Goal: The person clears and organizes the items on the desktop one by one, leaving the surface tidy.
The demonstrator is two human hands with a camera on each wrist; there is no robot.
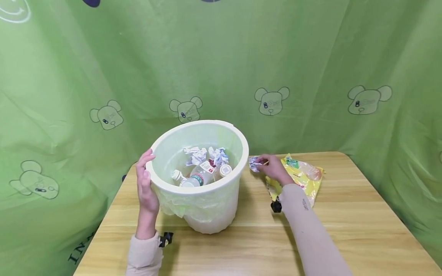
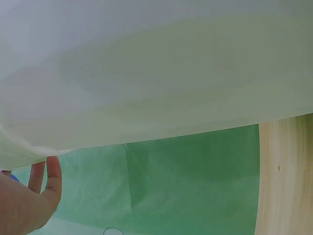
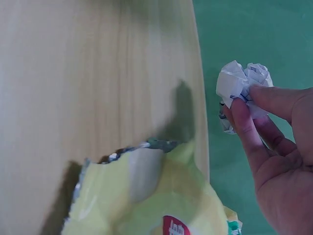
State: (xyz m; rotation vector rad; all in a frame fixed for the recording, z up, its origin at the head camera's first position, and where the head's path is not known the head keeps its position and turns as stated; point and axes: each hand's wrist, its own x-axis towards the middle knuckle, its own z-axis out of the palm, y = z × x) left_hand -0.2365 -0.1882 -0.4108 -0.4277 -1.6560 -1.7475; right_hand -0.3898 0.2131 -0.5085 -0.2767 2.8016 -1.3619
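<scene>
A white bin (image 1: 202, 180) lined with a pale green bag stands on the wooden table (image 1: 345, 230). Inside it lie crumpled papers (image 1: 196, 155) and plastic bottles (image 1: 197, 177). My left hand (image 1: 145, 184) rests flat against the bin's left rim, fingers straight; in the left wrist view the bin wall (image 2: 156, 73) fills the frame above that hand (image 2: 29, 198). My right hand (image 1: 272, 166) pinches a crumpled paper ball (image 1: 254, 164) just right of the bin. The right wrist view shows the fingers (image 3: 247, 132) curled round the ball (image 3: 242, 83).
A torn yellow snack packet (image 1: 305, 177) lies on the table under and right of my right hand; its open edge (image 3: 142, 171) shows in the right wrist view. A green cloth with bear prints (image 1: 272, 100) hangs behind and around the table.
</scene>
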